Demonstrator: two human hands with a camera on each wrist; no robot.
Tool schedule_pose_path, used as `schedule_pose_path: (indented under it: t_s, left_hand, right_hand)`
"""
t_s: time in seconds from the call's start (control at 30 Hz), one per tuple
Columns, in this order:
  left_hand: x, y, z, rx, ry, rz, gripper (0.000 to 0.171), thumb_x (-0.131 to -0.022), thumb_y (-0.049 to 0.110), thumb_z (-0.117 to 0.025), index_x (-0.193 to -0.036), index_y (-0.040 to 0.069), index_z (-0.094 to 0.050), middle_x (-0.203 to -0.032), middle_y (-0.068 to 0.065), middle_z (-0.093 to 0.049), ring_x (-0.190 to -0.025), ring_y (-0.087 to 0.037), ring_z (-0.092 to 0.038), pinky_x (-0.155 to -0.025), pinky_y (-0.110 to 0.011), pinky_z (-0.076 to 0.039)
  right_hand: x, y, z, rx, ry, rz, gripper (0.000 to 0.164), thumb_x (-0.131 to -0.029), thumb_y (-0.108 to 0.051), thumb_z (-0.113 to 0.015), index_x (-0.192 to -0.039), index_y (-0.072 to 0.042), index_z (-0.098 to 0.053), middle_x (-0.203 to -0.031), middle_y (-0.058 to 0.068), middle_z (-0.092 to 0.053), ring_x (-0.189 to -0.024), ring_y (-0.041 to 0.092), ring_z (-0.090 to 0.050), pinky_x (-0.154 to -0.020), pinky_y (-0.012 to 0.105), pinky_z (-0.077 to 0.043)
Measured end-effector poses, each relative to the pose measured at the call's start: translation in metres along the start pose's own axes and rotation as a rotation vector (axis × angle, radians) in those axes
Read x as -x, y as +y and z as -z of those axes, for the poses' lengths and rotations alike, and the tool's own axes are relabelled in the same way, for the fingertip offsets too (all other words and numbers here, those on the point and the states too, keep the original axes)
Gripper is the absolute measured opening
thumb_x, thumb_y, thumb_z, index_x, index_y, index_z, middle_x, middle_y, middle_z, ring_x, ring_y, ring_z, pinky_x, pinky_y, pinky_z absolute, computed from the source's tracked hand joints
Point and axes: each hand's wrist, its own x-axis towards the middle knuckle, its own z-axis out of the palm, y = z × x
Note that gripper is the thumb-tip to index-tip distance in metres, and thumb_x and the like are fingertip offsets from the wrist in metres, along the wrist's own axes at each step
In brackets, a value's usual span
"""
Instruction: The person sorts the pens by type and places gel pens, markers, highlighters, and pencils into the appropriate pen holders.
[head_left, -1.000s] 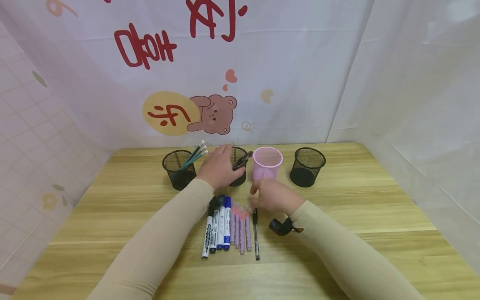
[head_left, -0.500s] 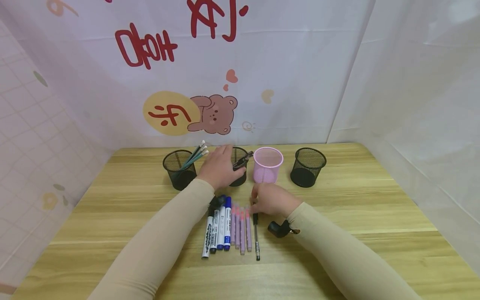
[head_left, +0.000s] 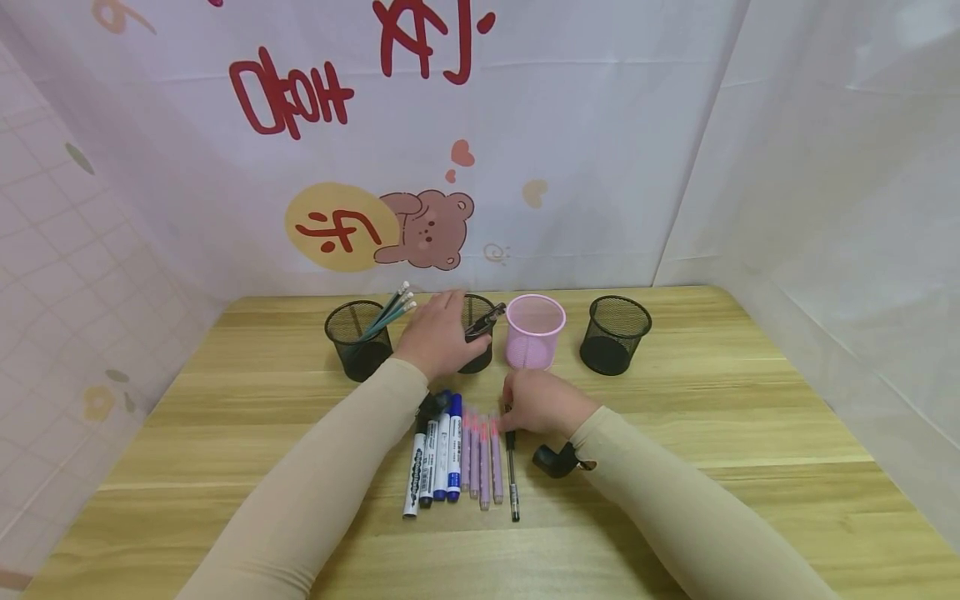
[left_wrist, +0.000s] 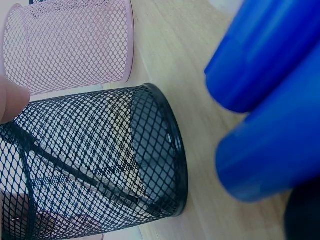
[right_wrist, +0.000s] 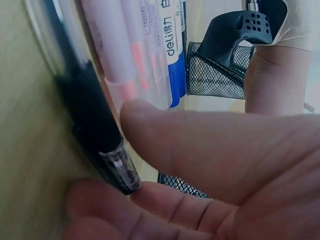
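My left hand (head_left: 437,335) grips a black mesh pen cup (left_wrist: 100,160) by its upper part. A black gel pen leans inside this cup, its end (head_left: 487,320) jutting past the rim. On the table, my right hand (head_left: 545,402) is at the capped end of another clear-barrelled black gel pen (head_left: 513,475). In the right wrist view, thumb and fingers lie on either side of that pen's end, with a gap by the thumb. To its left lie several lilac pens (head_left: 484,475) with clear caps, and blue and black whiteboard markers (head_left: 453,458).
Left of the gripped cup, a black mesh cup (head_left: 352,342) holds several green pencils. A pink mesh cup (head_left: 535,337) and another black mesh cup (head_left: 615,333) stand to the right. A printed cloth (head_left: 585,125) hangs behind the table (head_left: 675,467).
My right hand has come down slightly toward the near side, over the capped end of the lying pen. My left hand has stayed at the cup.
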Motion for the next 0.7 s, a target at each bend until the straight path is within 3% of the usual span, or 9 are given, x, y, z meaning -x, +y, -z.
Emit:
schedule_pose_path:
  t_s: [0.2,0.43,0.7]
  left_hand:
    - [0.0008,0.0006,0.0013,-0.009,-0.011,0.001,0.095,-0.095,0.064,-0.062,-0.163,0.005,-0.033,-0.168,-0.014,-0.039,-0.157,-0.032,-0.035,-0.129,-0.052,-0.030]
    - [0.0002,-0.0001,0.0002,-0.015,-0.013,0.005,0.095,-0.095,0.065,-0.062,-0.163,0.007,-0.033,-0.168,-0.014,-0.039,-0.157,-0.031,-0.034,-0.129,-0.052,-0.030]
    - [0.0006,0.0004,0.0010,-0.019,-0.002,-0.002,0.095,-0.095,0.065,-0.062,-0.162,0.004,-0.034,-0.165,-0.016,-0.042,-0.155,-0.032,-0.038,-0.128,-0.052,-0.032]
  right_hand:
    - [-0.0007,0.0014,-0.0035,-0.005,-0.006,-0.003,0.031,-0.080,-0.027,-0.089,-0.092,-0.009,-0.067,-0.082,0.000,-0.066,-0.076,0.018,-0.060,-0.074,0.035,-0.054]
    - [0.0003,0.0015,-0.0048,-0.026,-0.003,-0.010,0.025,-0.079,-0.020,-0.088,-0.086,-0.010,-0.067,-0.077,0.000,-0.064,-0.070,0.016,-0.058,-0.066,0.031,-0.049]
    - [0.0003,-0.0001,-0.0056,-0.106,-0.050,-0.022,0.021,-0.081,-0.010,-0.080,-0.076,-0.010,-0.060,-0.060,-0.001,-0.058,-0.047,0.012,-0.055,-0.047,0.025,-0.043]
